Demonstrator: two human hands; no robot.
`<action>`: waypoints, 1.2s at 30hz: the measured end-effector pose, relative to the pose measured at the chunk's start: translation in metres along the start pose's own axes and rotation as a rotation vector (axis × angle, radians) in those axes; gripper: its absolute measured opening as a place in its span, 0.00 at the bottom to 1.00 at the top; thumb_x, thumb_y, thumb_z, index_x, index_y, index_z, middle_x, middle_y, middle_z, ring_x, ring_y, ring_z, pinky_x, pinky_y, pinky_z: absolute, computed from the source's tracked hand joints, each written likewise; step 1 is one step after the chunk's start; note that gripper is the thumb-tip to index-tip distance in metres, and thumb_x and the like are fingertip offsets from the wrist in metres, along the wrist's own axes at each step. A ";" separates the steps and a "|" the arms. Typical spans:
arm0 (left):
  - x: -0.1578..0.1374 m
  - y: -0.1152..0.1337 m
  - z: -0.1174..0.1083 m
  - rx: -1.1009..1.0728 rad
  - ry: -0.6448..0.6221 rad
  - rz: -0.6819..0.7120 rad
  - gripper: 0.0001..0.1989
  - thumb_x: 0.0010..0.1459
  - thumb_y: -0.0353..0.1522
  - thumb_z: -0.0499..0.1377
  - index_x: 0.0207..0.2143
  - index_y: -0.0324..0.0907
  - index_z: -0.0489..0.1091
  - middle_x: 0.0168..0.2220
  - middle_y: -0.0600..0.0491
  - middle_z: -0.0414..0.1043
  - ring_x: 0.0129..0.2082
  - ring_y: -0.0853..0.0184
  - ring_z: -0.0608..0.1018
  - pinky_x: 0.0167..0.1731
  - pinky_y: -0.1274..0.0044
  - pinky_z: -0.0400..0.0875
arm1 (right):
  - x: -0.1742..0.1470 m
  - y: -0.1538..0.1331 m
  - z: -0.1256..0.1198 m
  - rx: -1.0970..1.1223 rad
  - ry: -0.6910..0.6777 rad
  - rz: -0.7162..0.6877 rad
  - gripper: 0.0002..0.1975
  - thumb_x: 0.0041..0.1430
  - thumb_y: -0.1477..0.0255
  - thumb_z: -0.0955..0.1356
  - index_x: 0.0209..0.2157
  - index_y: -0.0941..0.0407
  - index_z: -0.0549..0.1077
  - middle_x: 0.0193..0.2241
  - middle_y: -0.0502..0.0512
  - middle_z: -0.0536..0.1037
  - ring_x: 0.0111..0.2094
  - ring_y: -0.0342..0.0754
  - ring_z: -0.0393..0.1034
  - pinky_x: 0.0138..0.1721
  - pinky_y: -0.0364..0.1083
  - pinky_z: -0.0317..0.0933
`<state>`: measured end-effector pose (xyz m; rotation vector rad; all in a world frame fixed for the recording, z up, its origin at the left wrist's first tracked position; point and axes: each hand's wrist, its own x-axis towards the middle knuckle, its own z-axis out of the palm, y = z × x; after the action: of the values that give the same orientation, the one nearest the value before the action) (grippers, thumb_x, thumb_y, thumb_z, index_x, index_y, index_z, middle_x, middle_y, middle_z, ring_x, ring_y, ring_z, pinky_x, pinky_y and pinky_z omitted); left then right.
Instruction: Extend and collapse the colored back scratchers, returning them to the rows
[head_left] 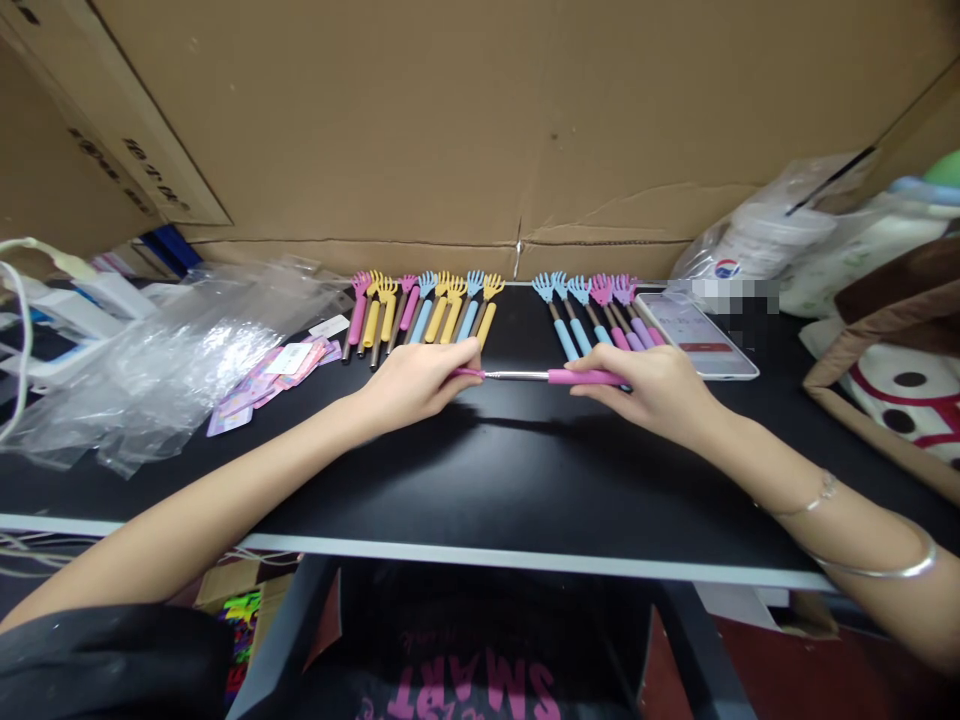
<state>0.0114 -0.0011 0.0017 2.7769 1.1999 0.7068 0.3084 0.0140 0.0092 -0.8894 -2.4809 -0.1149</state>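
Observation:
A pink back scratcher [517, 376] with a bare metal shaft lies level between my two hands, above the black table. My left hand [429, 382] is closed round its head end, which the fingers mostly hide. At the other end, my right hand [651, 388] pinches the pink grip. Behind my left hand lies a row of pink, yellow and blue back scratchers [420, 305], hand-shaped heads pointing away. A second group of blue, pink and purple back scratchers [568, 325] lies behind my right hand.
Clear plastic bags [157, 350] and colourful cards [277, 372] lie on the left. A phone [701, 335], a bagged cup [776, 240] and a brown-handled bag [900, 390] stand or lie right. Cardboard [450, 120] walls the back. The black table [517, 490] has a pale front edge.

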 end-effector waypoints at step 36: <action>0.001 0.005 0.005 -0.111 -0.093 -0.090 0.07 0.64 0.33 0.55 0.32 0.43 0.60 0.28 0.55 0.72 0.27 0.68 0.74 0.27 0.80 0.61 | -0.001 0.004 0.002 0.024 -0.082 0.040 0.17 0.64 0.55 0.63 0.37 0.53 0.75 0.21 0.48 0.76 0.17 0.40 0.60 0.24 0.41 0.52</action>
<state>0.0175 -0.0032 -0.0015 2.6169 1.2192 0.6097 0.3106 0.0168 0.0071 -0.9507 -2.5325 -0.0361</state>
